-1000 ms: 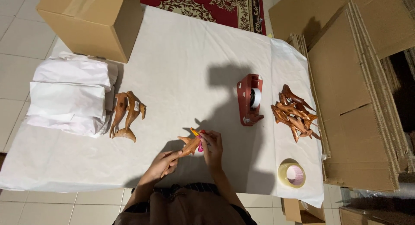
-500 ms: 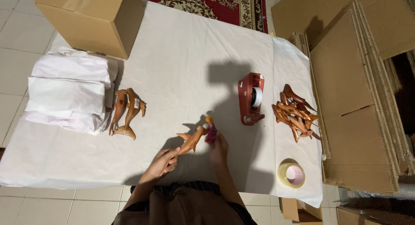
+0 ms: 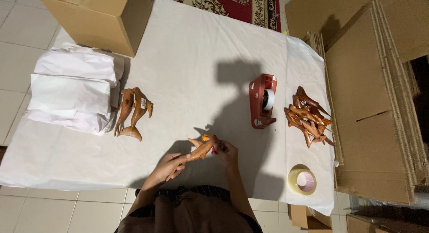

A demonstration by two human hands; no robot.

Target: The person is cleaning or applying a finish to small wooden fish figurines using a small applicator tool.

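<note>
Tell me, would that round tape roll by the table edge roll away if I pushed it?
Probably not: the tape roll lies flat on its side on the white paper, so a push would likely just slide it. Being a hollow ring, it looks light. It sits near the paper's edge, so a hard shove might knock it off.

Layout around the tape dispenser (image 3: pixel 263 101)

Right of it lies a pile of carvings (image 3: pixel 309 116); nearer the person, a tape roll (image 3: pixel 302 180). Far left lie two carvings (image 3: pixel 133 113), beside stacked paper (image 3: pixel 73 93); a box (image 3: pixel 96 16) stands behind those. Flat cardboard (image 3: pixel 375 112) lies far right.
</note>
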